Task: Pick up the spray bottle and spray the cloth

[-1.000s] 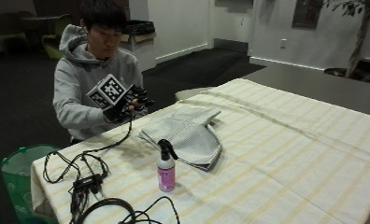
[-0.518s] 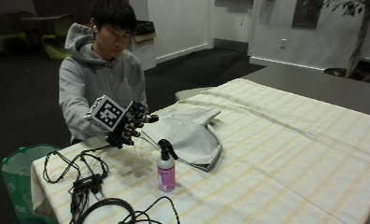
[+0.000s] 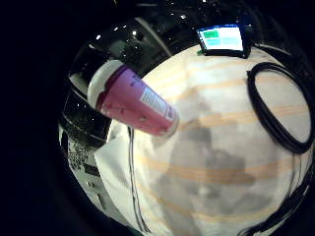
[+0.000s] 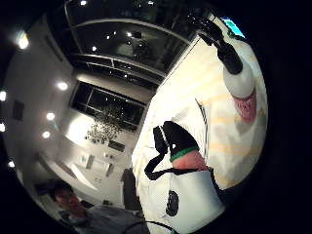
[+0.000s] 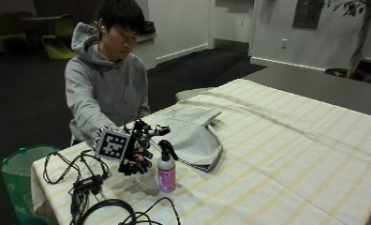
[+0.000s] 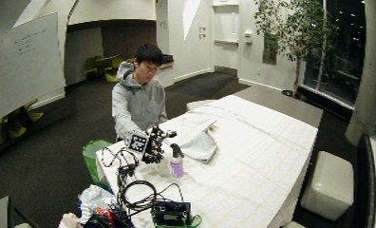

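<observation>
We see a person seated at a table covered with a pale striped tablecloth (image 5: 279, 154). The gloved right hand (image 5: 137, 151) hangs just beside the spray bottle (image 5: 166, 168), on the side toward the person, with its fingers spread and lightly curved, gripping nothing; a small gap shows between the fingertips and the bottle.

The spray bottle stands upright on the tablecloth near the table's front corner, with a black trigger head, a white shoulder and a pink label. In the little finger side palm view its pink body (image 3: 133, 103) fills much of the frame, close to the palm. A folded grey-white cloth (image 5: 191, 136) lies flat just behind the bottle, farther from the table's edge. Black cables (image 5: 79, 178) coil on the tablecloth near the corner.
</observation>
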`<act>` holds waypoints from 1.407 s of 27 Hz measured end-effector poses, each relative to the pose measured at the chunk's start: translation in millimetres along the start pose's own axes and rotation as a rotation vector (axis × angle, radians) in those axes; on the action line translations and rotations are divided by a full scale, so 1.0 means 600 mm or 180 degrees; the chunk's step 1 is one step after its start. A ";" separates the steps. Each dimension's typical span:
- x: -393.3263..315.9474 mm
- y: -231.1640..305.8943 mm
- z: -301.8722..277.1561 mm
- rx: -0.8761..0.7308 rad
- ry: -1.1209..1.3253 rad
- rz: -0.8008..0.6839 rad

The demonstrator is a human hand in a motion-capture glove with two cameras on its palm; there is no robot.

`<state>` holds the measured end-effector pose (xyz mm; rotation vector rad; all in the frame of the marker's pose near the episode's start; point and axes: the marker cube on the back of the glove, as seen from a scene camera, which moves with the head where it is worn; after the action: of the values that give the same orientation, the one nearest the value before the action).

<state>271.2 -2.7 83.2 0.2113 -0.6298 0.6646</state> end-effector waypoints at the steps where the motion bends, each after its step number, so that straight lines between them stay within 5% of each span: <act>1: 0.003 -0.005 0.005 0.0003 -0.0045 0.0022; 29: 0.046 -0.117 0.075 0.0112 -0.1171 0.0632; 38: 0.027 -0.132 0.094 -0.0483 -0.1019 0.0437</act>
<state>304.2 -77.1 139.0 0.1344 -1.0055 0.7178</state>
